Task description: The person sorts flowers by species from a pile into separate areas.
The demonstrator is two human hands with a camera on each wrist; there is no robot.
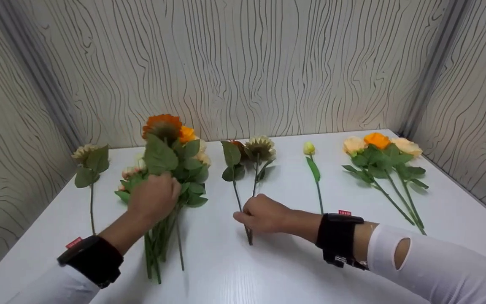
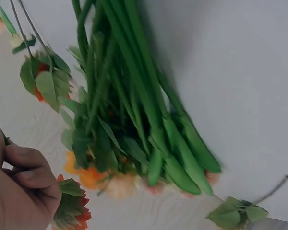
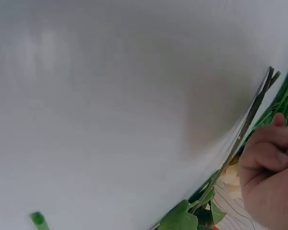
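My left hand (image 1: 154, 198) grips the stem of an orange sunflower (image 1: 163, 126), holding it up over a thick bunch of flowers (image 1: 192, 188). In the left wrist view, its green underside and orange petals show beyond the curled fingers (image 2: 36, 179). My right hand (image 1: 266, 213) is over the stems (image 1: 237, 196) of two flowers in the middle, a cream one (image 1: 260, 147) and a dark orange one (image 1: 236, 145). The right wrist view has its fingers bent close beside those stems (image 3: 247, 120); I cannot tell whether they pinch one.
A single cream flower (image 1: 87, 154) lies at the far left of the white table (image 1: 234, 274). Right of the middle is a yellow tulip (image 1: 309, 148). Farther right, several peach and orange roses (image 1: 376, 140) lie with their stems fanned. Wood-patterned panels (image 1: 234, 67) enclose the table's back and sides.
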